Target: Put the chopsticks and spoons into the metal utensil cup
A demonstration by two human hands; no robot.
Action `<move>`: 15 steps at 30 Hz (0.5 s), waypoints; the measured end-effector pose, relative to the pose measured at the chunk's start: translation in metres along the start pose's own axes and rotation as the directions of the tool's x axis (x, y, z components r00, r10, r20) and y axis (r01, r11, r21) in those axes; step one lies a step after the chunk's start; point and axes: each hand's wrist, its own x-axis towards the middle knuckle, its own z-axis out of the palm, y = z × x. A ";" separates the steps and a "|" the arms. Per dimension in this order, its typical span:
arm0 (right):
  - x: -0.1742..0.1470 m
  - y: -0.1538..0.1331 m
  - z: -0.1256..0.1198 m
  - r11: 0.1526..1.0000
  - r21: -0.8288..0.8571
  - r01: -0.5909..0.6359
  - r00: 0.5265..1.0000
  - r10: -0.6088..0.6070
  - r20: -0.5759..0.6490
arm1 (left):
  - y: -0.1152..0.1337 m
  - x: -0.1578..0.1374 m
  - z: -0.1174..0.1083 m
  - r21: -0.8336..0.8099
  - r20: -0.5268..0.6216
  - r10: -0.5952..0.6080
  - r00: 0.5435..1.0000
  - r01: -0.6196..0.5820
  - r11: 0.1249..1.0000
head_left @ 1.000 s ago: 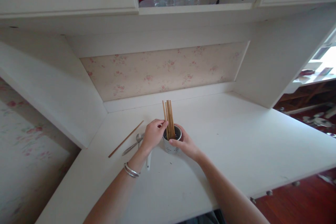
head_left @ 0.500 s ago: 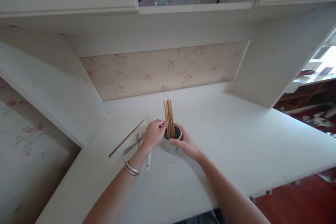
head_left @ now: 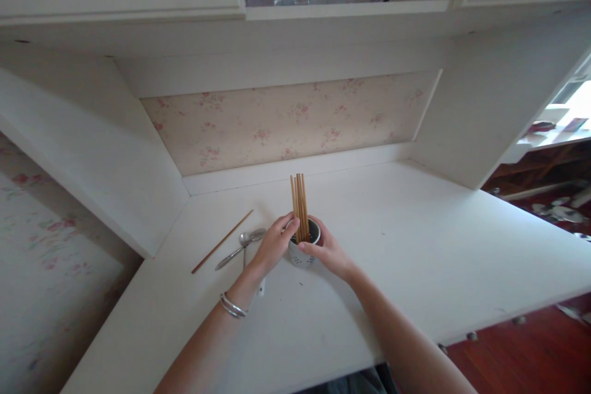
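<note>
Wooden chopsticks (head_left: 300,200) stand in the white cup (head_left: 302,258) on the surface (head_left: 392,246), best guarded against tipping by the right hand (head_left: 330,254), its fingers gripping the side, while the left hand (head_left: 273,244) curls its fingers by the rim, hold unclear.

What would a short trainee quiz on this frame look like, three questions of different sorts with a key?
1. True or false: the right hand is on the side of the white holder.
2. Which of these reaches farthest to the picture's left on the white counter?
A) a metal spoon
B) the loose wooden stick
C) the white holder
3. Fill in: the silvery bangles are worn on the person's ____ wrist.

Key: 1. True. 2. B. 3. left.
</note>
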 end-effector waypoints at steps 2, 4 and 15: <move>-0.002 -0.004 0.000 1.000 -0.002 -0.009 1.000 0.009 0.018 | -0.006 -0.009 0.003 -0.179 0.056 -0.005 0.998 0.015 0.984; -0.004 -0.007 0.000 1.000 0.017 -0.016 0.998 0.016 0.053 | -0.014 -0.016 0.006 -0.338 0.106 0.011 0.994 0.026 0.941; -0.002 -0.016 -0.003 0.997 -0.046 0.056 0.900 -0.070 -0.431 | -0.028 -0.021 0.023 -0.341 0.016 0.021 1.000 -0.014 0.940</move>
